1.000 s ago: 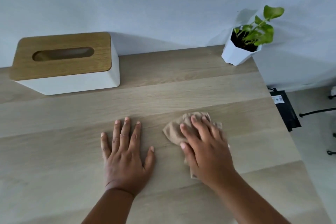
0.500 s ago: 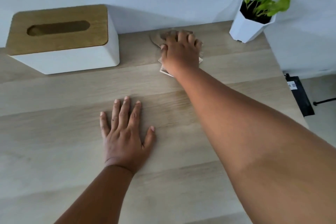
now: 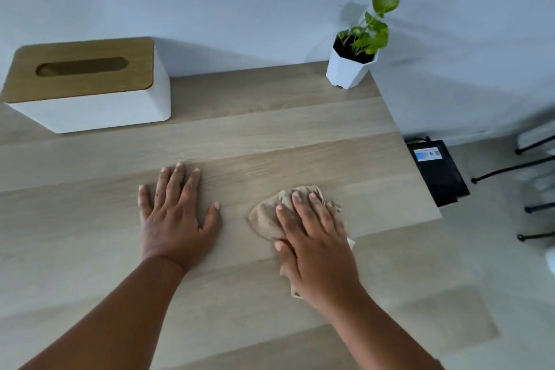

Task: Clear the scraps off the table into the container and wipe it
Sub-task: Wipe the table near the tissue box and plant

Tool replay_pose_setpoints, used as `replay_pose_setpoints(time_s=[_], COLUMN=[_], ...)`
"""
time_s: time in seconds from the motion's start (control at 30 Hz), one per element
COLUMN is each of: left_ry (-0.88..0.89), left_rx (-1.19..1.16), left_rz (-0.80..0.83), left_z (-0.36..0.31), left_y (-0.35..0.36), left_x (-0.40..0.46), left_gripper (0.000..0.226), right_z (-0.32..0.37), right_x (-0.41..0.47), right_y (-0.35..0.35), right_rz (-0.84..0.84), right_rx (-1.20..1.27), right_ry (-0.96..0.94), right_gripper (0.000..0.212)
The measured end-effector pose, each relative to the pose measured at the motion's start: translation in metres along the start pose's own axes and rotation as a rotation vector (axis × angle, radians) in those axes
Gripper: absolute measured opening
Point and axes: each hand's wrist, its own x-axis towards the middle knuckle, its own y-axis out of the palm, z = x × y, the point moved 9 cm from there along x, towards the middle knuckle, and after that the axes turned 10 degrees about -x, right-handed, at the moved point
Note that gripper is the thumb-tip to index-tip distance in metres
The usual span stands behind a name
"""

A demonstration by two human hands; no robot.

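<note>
A crumpled beige cloth (image 3: 265, 216) lies on the light wooden table (image 3: 270, 135), right of centre. My right hand (image 3: 315, 243) presses flat on the cloth, fingers spread over it and covering most of it. My left hand (image 3: 177, 219) rests palm down on the bare wood just left of the cloth, fingers apart, holding nothing. No scraps show on the tabletop.
A white box with a slotted wooden lid (image 3: 87, 84) stands at the back left by the wall. A small green plant in a white pot (image 3: 353, 66) sits at the back right corner. Beyond the table's right edge a black device (image 3: 437, 171) lies on the floor.
My right hand has pulled the cloth back from the far edge near the wall to the middle of the table. My left hand has stayed in place.
</note>
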Motion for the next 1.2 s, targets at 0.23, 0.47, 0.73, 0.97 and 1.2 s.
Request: replay_pose_setpoints(time_s=[0.23, 0.47, 0.73, 0.97, 1.2], left_ry=[-0.001, 0.008, 0.033, 0.037, 0.029], left_rx=[-0.019, -0.025, -0.020, -0.009, -0.021], left_rz=[-0.024, -0.028, -0.017, -0.016, -0.011], left_z=[-0.001, 0.001, -0.002, -0.002, -0.005], left_y=[-0.001, -0.002, -0.002, -0.001, -0.002], left_x=[0.001, 0.000, 0.006, 0.006, 0.005], left_gripper=[0.078, 0.078, 0.080, 0.080, 0.082], right_z=[-0.114, -0.112, -0.076, -0.123, -0.143], right_x=[-0.085, -0.023, -0.115, -0.158, -0.154], right_y=[-0.010, -0.008, -0.006, -0.016, -0.014], right_rz=[0.033, 0.089, -0.040, -0.058, -0.096], right_rx=[-0.050, -0.115, -0.032, -0.053, -0.049], right_ry=[0.235, 0.467, 0.028, 0.016, 0.060], right_gripper=[0.061, 0.064, 0.060, 0.057, 0.059])
